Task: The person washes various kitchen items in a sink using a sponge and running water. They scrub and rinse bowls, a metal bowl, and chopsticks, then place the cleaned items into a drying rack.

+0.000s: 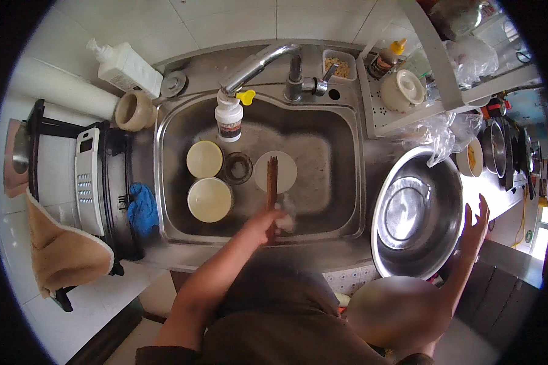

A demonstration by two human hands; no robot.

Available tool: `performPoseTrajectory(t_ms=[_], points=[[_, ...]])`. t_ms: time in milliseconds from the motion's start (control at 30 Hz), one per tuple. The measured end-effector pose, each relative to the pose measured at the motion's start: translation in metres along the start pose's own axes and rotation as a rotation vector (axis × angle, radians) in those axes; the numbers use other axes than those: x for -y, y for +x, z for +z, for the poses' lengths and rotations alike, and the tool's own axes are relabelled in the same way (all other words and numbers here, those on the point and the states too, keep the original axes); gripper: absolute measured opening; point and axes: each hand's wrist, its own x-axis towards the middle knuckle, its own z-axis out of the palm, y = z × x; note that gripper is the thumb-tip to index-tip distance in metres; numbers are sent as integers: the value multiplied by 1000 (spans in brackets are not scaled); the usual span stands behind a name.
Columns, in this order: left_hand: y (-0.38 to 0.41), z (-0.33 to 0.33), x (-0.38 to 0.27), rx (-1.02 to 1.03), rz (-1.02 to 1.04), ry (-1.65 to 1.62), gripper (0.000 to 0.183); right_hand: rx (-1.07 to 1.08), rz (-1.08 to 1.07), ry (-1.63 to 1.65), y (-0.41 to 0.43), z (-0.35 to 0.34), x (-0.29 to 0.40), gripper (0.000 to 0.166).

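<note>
My left hand (270,224) is closed around a bundle of wooden chopsticks (272,180) over the front of a stainless steel sink (333,228). Their far ends overlap a round white dish (288,169) on the sink floor. Two pale yellow bowls (209,200) and a small dark glass-like container (238,167) stand left of them in the sink. At the right, my right hand (476,223) has its fingers spread beside the outer rim of a large stainless steel basin (392,173). Whether the fingers touch the rim is unclear.
A chrome faucet (260,66) with a white filter (229,119) reaches over the sink. Blue cloth (143,210) and a black rack (112,182) holding a white grater (87,182) stand left. At right are a white shelf (370,109), plastic bags (445,137) and a small bowl (463,165).
</note>
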Motion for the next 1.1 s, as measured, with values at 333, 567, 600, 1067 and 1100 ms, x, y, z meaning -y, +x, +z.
performPoseTrajectory(t_ms=[333, 567, 600, 1067, 1100], points=[[36, -24, -1, -8, -35, -105, 21, 1185, 45, 795, -158, 206, 303, 48], [30, -66, 1, 41, -11, 37, 20, 1028, -67, 784, -132, 286, 277, 30], [28, -68, 0, 54, 9, 86, 22, 972, -78, 770, -119, 288, 283, 29], [-16, -72, -12, 56, 14, -247, 37, 791, -709, 102, -136, 393, 322, 34], [-14, -72, -11, 51, 18, -261, 35, 815, -692, 59, -133, 395, 324, 32]])
